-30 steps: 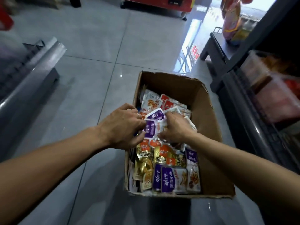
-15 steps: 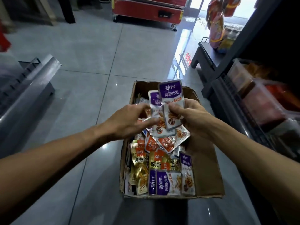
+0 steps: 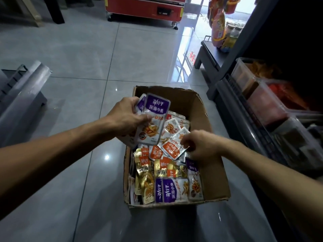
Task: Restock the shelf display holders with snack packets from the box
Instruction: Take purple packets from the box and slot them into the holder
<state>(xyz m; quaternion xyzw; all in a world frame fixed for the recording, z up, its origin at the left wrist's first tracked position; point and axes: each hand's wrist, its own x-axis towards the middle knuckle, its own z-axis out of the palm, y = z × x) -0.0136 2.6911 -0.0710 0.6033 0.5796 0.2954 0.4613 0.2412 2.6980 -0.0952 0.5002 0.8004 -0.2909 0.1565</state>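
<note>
An open cardboard box (image 3: 208, 135) stands on the grey tiled floor, holding several snack packets in purple, orange and gold. My left hand (image 3: 127, 117) is above the box's left side, shut on a small stack of purple-topped snack packets (image 3: 153, 119) held upright. My right hand (image 3: 199, 145) is lower, inside the box, with its fingertips pinching an orange-topped packet (image 3: 172, 147) that lies tilted on the pile. Clear plastic display holders (image 3: 258, 95) line the dark shelf on the right.
The shelf unit's metal front rail (image 3: 244, 119) runs along the right, close to the box. A grey metal shelf part (image 3: 22, 91) lies on the floor at left. A red wheeled cabinet (image 3: 145, 6) and hanging snack bags (image 3: 218, 25) are at the back.
The purple packets have passed from between both hands into my left hand alone. My right hand dropped back into the box and took hold of an orange packet.
</note>
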